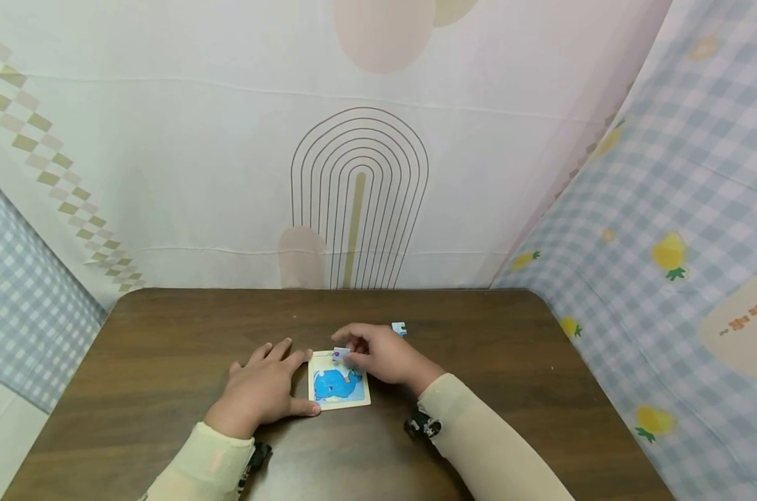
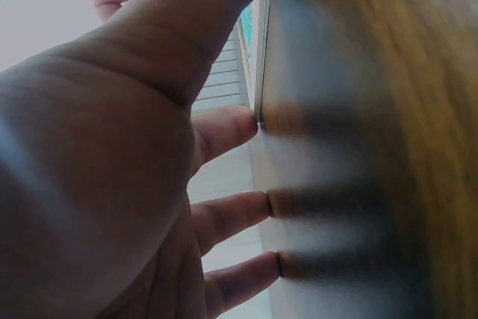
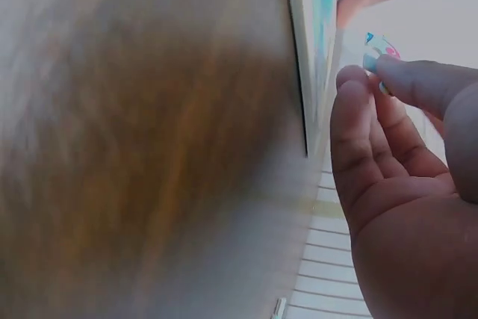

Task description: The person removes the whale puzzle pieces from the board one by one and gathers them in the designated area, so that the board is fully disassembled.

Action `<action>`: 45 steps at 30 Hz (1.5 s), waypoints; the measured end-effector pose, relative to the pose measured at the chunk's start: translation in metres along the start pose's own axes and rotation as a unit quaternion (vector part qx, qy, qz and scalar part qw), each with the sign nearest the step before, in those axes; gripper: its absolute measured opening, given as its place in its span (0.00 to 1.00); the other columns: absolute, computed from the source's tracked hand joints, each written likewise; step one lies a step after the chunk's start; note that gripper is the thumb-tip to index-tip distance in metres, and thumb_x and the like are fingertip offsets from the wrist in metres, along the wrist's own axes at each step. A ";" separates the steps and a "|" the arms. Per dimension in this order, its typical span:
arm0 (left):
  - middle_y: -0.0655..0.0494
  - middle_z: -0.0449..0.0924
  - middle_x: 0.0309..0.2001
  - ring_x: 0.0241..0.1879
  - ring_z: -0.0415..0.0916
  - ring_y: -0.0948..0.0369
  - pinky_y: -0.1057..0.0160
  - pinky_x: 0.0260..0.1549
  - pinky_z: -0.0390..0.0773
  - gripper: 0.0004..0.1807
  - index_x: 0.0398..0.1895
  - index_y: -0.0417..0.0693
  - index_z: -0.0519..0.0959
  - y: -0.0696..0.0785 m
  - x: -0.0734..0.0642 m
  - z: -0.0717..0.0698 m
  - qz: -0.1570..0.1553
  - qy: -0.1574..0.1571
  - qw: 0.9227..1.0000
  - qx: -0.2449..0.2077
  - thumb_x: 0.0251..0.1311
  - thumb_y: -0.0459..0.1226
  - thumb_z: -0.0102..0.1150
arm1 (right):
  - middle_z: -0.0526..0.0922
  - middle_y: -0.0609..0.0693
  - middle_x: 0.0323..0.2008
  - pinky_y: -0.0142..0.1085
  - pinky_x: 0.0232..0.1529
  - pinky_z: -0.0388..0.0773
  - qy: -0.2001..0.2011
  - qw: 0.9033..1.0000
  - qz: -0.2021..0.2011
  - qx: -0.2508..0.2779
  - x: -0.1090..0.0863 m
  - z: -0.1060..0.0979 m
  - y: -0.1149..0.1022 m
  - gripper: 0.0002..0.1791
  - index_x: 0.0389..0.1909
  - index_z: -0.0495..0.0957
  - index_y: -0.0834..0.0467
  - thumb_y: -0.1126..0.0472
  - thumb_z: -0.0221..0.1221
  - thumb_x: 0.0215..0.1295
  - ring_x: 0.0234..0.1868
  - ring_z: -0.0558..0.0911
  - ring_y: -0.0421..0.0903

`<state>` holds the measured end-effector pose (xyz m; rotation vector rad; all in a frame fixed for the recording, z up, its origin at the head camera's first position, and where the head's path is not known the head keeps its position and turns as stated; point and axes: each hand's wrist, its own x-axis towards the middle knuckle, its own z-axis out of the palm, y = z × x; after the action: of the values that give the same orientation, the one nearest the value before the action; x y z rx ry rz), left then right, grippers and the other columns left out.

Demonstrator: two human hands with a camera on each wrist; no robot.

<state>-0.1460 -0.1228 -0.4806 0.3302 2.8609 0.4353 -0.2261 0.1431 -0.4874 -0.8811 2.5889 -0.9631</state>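
A small square puzzle board (image 1: 343,390) with a pale frame and a blue whale picture lies on the table. My left hand (image 1: 261,384) rests beside it, fingers spread, thumb and index fingertip touching its left edge. In the left wrist view the other fingertips (image 2: 250,265) touch the tabletop. Above the upper part of the board, my right hand (image 1: 381,353) pinches a jigsaw piece (image 1: 339,354) between thumb and fingers. The right wrist view shows that piece (image 3: 383,48) held up off the board, with light blue and pink on it.
Another jigsaw piece (image 1: 399,328), light blue, lies on the brown wooden table (image 1: 479,362) just beyond my right hand. A patterned cloth (image 1: 228,174) hangs behind the table's far edge, and a checked cloth (image 1: 635,278) hangs along the right side.
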 end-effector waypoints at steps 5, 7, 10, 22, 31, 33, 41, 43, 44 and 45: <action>0.41 0.65 0.87 0.82 0.63 0.29 0.08 0.62 0.65 0.60 0.85 0.64 0.73 0.001 0.000 0.000 -0.001 0.001 1.000 -0.001 0.50 0.77 0.77 | 0.85 0.42 0.41 0.33 0.44 0.84 0.031 0.998 0.034 0.038 -0.004 -0.010 0.002 0.08 0.47 0.83 0.47 0.59 0.73 0.77 0.42 0.83 0.40; 0.41 0.64 0.87 0.82 0.63 0.29 0.08 0.62 0.65 0.60 0.85 0.64 0.72 0.001 0.000 0.000 -0.001 -0.001 1.000 -0.001 0.50 0.77 0.77 | 0.86 0.42 0.41 0.34 0.42 0.84 0.037 0.997 0.046 0.043 -0.006 -0.015 0.004 0.07 0.46 0.84 0.46 0.58 0.73 0.77 0.42 0.83 0.41; 0.40 0.64 0.87 0.82 0.62 0.28 0.08 0.62 0.65 0.61 0.86 0.65 0.72 0.001 0.000 -0.001 -0.001 -0.002 1.000 -0.002 0.50 0.77 0.77 | 0.86 0.44 0.42 0.35 0.38 0.85 0.045 0.996 0.060 0.055 -0.009 -0.022 0.009 0.06 0.48 0.85 0.45 0.57 0.72 0.78 0.41 0.84 0.43; 0.41 0.62 0.88 0.83 0.61 0.29 0.08 0.63 0.63 0.61 0.86 0.66 0.71 -0.001 -0.001 0.002 -0.001 -0.003 1.000 -0.005 0.51 0.77 0.77 | 0.88 0.50 0.44 0.40 0.42 0.85 0.117 0.979 0.119 0.118 -0.019 -0.053 0.040 0.08 0.55 0.88 0.52 0.61 0.68 0.81 0.41 0.85 0.47; 0.41 0.63 0.88 0.83 0.61 0.28 0.08 0.63 0.64 0.60 0.86 0.66 0.71 -0.001 -0.001 0.001 0.001 -0.003 1.000 -0.003 0.51 0.77 0.76 | 0.89 0.55 0.47 0.43 0.47 0.89 0.168 0.960 0.155 0.158 -0.027 -0.069 0.067 0.09 0.56 0.88 0.61 0.66 0.64 0.81 0.43 0.86 0.48; 0.41 0.63 0.88 0.83 0.61 0.28 0.08 0.63 0.64 0.60 0.86 0.66 0.71 0.000 -0.001 0.001 0.001 -0.004 1.000 -0.002 0.51 0.77 0.76 | 0.89 0.57 0.46 0.40 0.45 0.88 0.178 0.958 0.158 0.163 -0.029 -0.071 0.074 0.11 0.57 0.87 0.64 0.67 0.64 0.80 0.42 0.86 0.48; 0.41 0.62 0.88 0.83 0.61 0.28 0.08 0.63 0.63 0.60 0.87 0.66 0.70 -0.001 -0.001 0.001 -0.001 -0.010 1.000 -0.005 0.51 0.77 0.77 | 0.87 0.55 0.42 0.39 0.43 0.86 0.189 0.949 0.200 0.154 -0.037 -0.082 0.093 0.11 0.56 0.87 0.65 0.68 0.62 0.79 0.40 0.84 0.47; 0.41 0.62 0.88 0.84 0.61 0.28 0.08 0.64 0.63 0.60 0.87 0.66 0.70 -0.001 -0.001 0.001 -0.001 -0.010 1.000 -0.006 0.51 0.77 0.76 | 0.87 0.55 0.42 0.38 0.43 0.86 0.186 0.949 0.207 0.149 -0.038 -0.084 0.096 0.12 0.57 0.86 0.66 0.68 0.61 0.79 0.40 0.84 0.46; 0.41 0.62 0.88 0.84 0.61 0.28 0.08 0.64 0.63 0.60 0.87 0.66 0.70 -0.001 -0.001 0.001 -0.001 -0.010 1.000 -0.006 0.51 0.77 0.76 | 0.87 0.56 0.42 0.38 0.43 0.86 0.184 0.948 0.211 0.148 -0.039 -0.085 0.098 0.12 0.57 0.86 0.67 0.68 0.60 0.80 0.40 0.84 0.46; 0.41 0.62 0.88 0.84 0.60 0.28 0.08 0.64 0.63 0.61 0.87 0.66 0.70 -0.001 -0.001 0.001 -0.001 -0.010 1.000 -0.006 0.51 0.77 0.76 | 0.86 0.56 0.41 0.38 0.43 0.86 0.184 0.948 0.215 0.146 -0.039 -0.086 0.099 0.12 0.57 0.86 0.67 0.68 0.60 0.80 0.40 0.84 0.46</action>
<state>-0.1451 -0.1238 -0.4816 0.3285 2.8387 0.4457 -0.2754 0.2706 -0.4871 -0.0511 2.6508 -1.4232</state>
